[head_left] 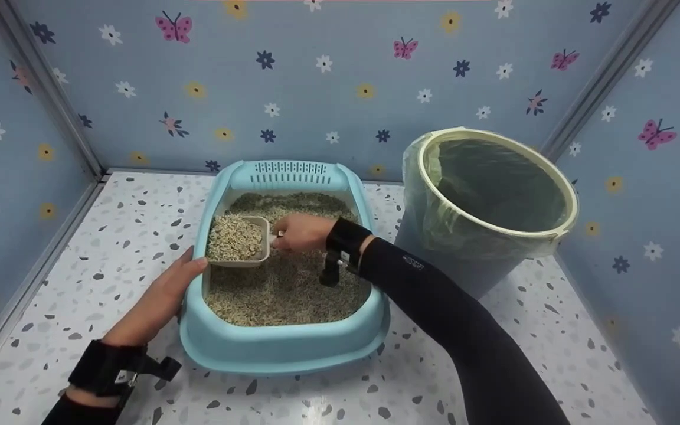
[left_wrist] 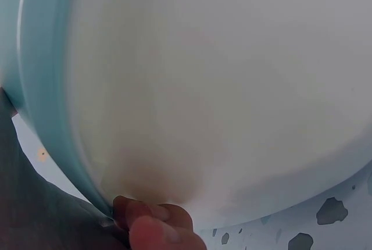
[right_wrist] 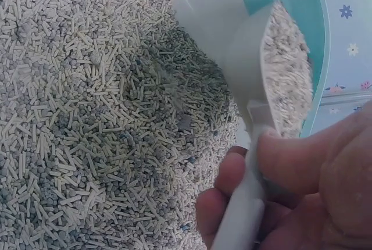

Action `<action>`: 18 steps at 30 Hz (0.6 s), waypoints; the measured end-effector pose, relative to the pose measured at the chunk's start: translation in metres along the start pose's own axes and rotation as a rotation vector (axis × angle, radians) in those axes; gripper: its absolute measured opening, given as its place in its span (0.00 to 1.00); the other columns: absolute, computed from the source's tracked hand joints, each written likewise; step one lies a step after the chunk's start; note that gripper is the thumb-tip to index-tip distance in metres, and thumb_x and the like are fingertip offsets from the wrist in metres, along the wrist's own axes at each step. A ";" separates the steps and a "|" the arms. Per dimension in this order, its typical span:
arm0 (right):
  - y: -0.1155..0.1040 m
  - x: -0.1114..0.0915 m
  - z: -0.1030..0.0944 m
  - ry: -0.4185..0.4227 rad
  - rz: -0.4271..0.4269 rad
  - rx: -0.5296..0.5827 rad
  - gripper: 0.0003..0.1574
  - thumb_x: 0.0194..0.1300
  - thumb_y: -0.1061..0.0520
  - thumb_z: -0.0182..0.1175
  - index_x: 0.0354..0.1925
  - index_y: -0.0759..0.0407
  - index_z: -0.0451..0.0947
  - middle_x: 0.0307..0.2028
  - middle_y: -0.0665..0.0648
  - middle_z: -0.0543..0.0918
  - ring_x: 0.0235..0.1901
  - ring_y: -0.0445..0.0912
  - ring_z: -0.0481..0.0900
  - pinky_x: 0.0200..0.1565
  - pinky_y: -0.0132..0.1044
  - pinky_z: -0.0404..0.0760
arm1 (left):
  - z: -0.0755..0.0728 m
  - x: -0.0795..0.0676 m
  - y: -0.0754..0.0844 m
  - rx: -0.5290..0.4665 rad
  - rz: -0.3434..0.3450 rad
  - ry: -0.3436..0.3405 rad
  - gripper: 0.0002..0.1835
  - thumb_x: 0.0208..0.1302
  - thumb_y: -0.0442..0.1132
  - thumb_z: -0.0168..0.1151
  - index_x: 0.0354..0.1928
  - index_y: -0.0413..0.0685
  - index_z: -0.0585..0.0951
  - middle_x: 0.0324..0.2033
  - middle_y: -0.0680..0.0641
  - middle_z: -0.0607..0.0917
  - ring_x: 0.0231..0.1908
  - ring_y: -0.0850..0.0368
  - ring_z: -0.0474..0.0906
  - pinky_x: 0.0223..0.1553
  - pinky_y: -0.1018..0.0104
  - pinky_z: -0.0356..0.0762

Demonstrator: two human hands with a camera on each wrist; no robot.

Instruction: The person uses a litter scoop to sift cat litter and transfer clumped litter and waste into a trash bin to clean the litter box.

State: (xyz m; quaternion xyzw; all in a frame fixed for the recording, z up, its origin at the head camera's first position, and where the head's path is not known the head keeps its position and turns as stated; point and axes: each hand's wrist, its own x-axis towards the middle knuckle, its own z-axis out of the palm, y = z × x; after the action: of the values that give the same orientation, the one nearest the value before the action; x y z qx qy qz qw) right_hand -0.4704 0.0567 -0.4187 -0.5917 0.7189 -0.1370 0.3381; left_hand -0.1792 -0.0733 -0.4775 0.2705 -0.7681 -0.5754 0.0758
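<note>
A light blue litter box (head_left: 281, 348) holds pellet litter (head_left: 293, 295). Over its left side is a white litter scoop (right_wrist: 247, 58), heaped with pellets. My right hand (head_left: 304, 232) grips the scoop's handle (right_wrist: 239, 218), thumb along its top and fingers curled beneath. With its thumb over the top of the left rim, my left hand (head_left: 160, 295) holds the box. Its fingertips (left_wrist: 154, 232) curl in under the rim against the pale outer wall in the left wrist view.
Right of the box stands a bin (head_left: 470, 260) lined with a thin yellowish bag, its mouth tilted towards me. The speckled white floor (head_left: 121, 224) meets blue walls (head_left: 316, 88) with flowers and butterflies on three sides.
</note>
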 end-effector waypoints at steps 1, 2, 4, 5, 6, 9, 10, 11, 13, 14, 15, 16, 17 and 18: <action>0.000 0.000 0.000 -0.016 0.000 -0.004 0.20 0.89 0.54 0.57 0.32 0.52 0.72 0.33 0.51 0.72 0.28 0.43 0.65 0.37 0.35 0.67 | 0.000 0.000 0.000 0.001 -0.001 -0.002 0.49 0.86 0.69 0.43 0.92 0.52 0.40 0.50 0.33 0.81 0.23 0.55 0.74 0.24 0.62 0.77; 0.000 0.000 0.000 -0.030 0.001 -0.006 0.19 0.89 0.54 0.57 0.33 0.53 0.72 0.34 0.52 0.72 0.28 0.43 0.65 0.38 0.35 0.67 | 0.000 0.000 -0.001 0.002 -0.002 -0.004 0.49 0.86 0.69 0.43 0.92 0.52 0.39 0.52 0.32 0.80 0.24 0.54 0.74 0.24 0.62 0.77; 0.000 -0.001 0.000 -0.042 -0.004 -0.022 0.17 0.89 0.53 0.57 0.35 0.53 0.74 0.36 0.51 0.73 0.30 0.43 0.67 0.39 0.35 0.68 | 0.000 0.000 0.000 0.002 -0.005 -0.004 0.49 0.86 0.69 0.43 0.92 0.52 0.39 0.52 0.32 0.80 0.24 0.54 0.74 0.25 0.62 0.77; 0.001 -0.001 0.000 -0.042 -0.004 -0.024 0.17 0.89 0.53 0.58 0.36 0.53 0.74 0.36 0.51 0.73 0.30 0.43 0.67 0.39 0.35 0.68 | 0.000 0.000 0.000 0.003 -0.004 -0.003 0.49 0.86 0.70 0.43 0.92 0.52 0.39 0.49 0.33 0.81 0.24 0.55 0.73 0.25 0.62 0.77; 0.001 -0.001 -0.001 -0.042 0.001 -0.020 0.17 0.88 0.53 0.58 0.36 0.53 0.74 0.35 0.50 0.72 0.30 0.43 0.67 0.38 0.35 0.68 | 0.000 0.000 0.000 0.001 -0.002 -0.001 0.49 0.86 0.69 0.43 0.92 0.52 0.39 0.46 0.35 0.81 0.23 0.55 0.73 0.24 0.62 0.77; 0.001 -0.002 -0.002 -0.031 0.029 -0.005 0.20 0.88 0.53 0.58 0.33 0.52 0.72 0.30 0.49 0.70 0.28 0.42 0.65 0.36 0.34 0.66 | 0.002 0.000 0.001 -0.014 0.010 0.002 0.47 0.87 0.69 0.45 0.92 0.55 0.42 0.35 0.39 0.82 0.22 0.55 0.74 0.23 0.63 0.78; 0.000 -0.003 -0.002 -0.032 0.044 0.001 0.22 0.88 0.53 0.59 0.31 0.53 0.70 0.29 0.51 0.68 0.27 0.43 0.63 0.35 0.35 0.65 | 0.003 0.000 0.001 -0.018 0.017 0.001 0.46 0.87 0.68 0.45 0.92 0.56 0.43 0.33 0.41 0.82 0.21 0.55 0.74 0.23 0.63 0.78; 0.000 -0.004 -0.003 -0.029 0.056 -0.005 0.22 0.88 0.53 0.59 0.30 0.52 0.70 0.29 0.51 0.69 0.27 0.43 0.64 0.35 0.35 0.65 | 0.003 0.000 0.001 -0.023 0.021 0.001 0.46 0.87 0.67 0.45 0.92 0.56 0.44 0.31 0.42 0.81 0.21 0.55 0.74 0.22 0.63 0.78; -0.002 -0.006 -0.004 -0.028 0.081 -0.030 0.22 0.87 0.53 0.60 0.30 0.53 0.72 0.33 0.51 0.75 0.30 0.42 0.68 0.38 0.34 0.68 | 0.004 -0.001 0.001 -0.030 0.028 0.002 0.45 0.87 0.67 0.46 0.92 0.57 0.45 0.28 0.43 0.81 0.20 0.55 0.75 0.21 0.63 0.78; -0.002 -0.007 -0.005 -0.031 0.089 -0.044 0.22 0.87 0.53 0.60 0.30 0.53 0.73 0.34 0.52 0.76 0.31 0.43 0.68 0.39 0.34 0.69 | 0.004 -0.001 0.001 -0.028 0.029 0.002 0.45 0.87 0.67 0.46 0.92 0.56 0.45 0.28 0.43 0.81 0.20 0.55 0.75 0.21 0.63 0.78; -0.003 -0.009 -0.006 -0.037 0.094 -0.056 0.22 0.87 0.53 0.60 0.30 0.53 0.73 0.34 0.53 0.76 0.32 0.44 0.69 0.40 0.35 0.70 | 0.004 -0.002 0.001 -0.026 0.029 0.002 0.45 0.87 0.67 0.46 0.92 0.56 0.45 0.28 0.43 0.81 0.20 0.55 0.74 0.21 0.63 0.78; -0.003 -0.010 -0.007 -0.041 0.093 -0.077 0.22 0.87 0.53 0.60 0.30 0.53 0.74 0.34 0.53 0.76 0.32 0.44 0.69 0.40 0.35 0.70 | 0.003 -0.002 0.002 -0.020 0.027 0.002 0.46 0.87 0.67 0.45 0.92 0.55 0.44 0.29 0.43 0.81 0.20 0.56 0.74 0.21 0.63 0.78; -0.004 -0.012 -0.007 -0.043 0.094 -0.089 0.22 0.87 0.53 0.60 0.30 0.54 0.74 0.33 0.52 0.77 0.32 0.44 0.70 0.40 0.35 0.70 | 0.003 -0.002 0.002 -0.016 0.022 0.003 0.46 0.87 0.68 0.46 0.92 0.55 0.44 0.29 0.42 0.81 0.21 0.56 0.74 0.22 0.63 0.78; -0.004 -0.014 -0.008 -0.043 0.098 -0.091 0.22 0.87 0.54 0.60 0.30 0.54 0.75 0.32 0.52 0.76 0.31 0.44 0.70 0.40 0.35 0.70 | 0.003 -0.002 0.002 -0.013 0.020 0.000 0.47 0.87 0.68 0.45 0.92 0.54 0.43 0.30 0.42 0.81 0.21 0.55 0.74 0.22 0.63 0.78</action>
State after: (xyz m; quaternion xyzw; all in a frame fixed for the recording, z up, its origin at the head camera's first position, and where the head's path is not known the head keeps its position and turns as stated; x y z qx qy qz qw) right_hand -0.4718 0.0672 -0.4059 -0.5732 0.7451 -0.0746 0.3326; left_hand -0.1793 -0.0693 -0.4759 0.2624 -0.7669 -0.5796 0.0836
